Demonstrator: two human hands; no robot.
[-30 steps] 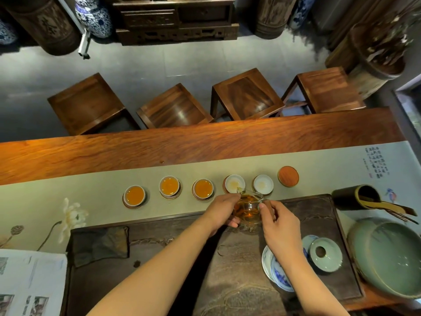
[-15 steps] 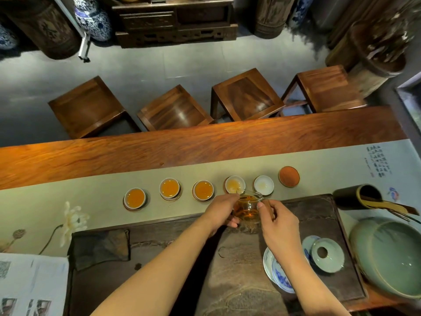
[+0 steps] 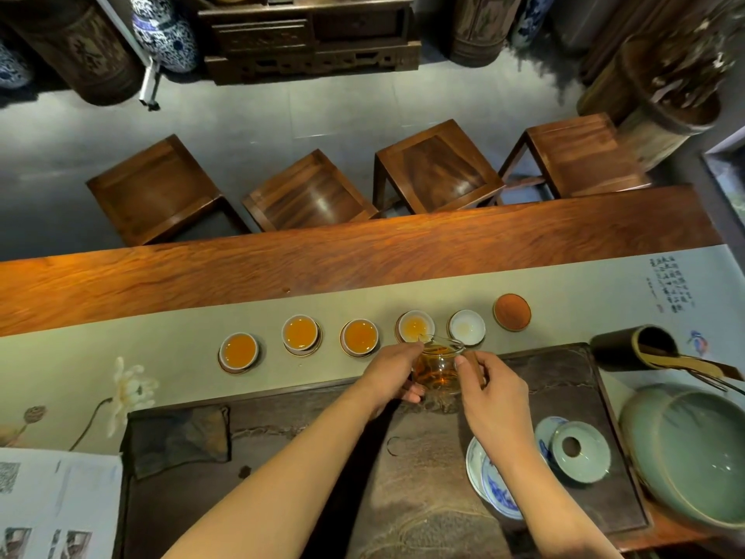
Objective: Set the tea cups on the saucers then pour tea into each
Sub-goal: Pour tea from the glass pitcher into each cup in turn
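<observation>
Several small white cups stand in a row on saucers along the pale table runner. Three on the left are full of amber tea. The fourth cup holds a little tea. The fifth cup looks almost empty. A bare red-brown saucer ends the row. A glass pitcher of tea tilts with its spout over the fourth cup. My left hand supports its left side and my right hand grips its handle.
The dark stone tea tray lies under my arms, with a folded dark cloth at its left. A blue-and-white gaiwan and pale lid sit at the right, beside a large green bowl and a tool holder. Papers lie front left.
The tea in the fourth cup has risen a little while both hands keep the pitcher tilted over it. The view has shifted slightly.
</observation>
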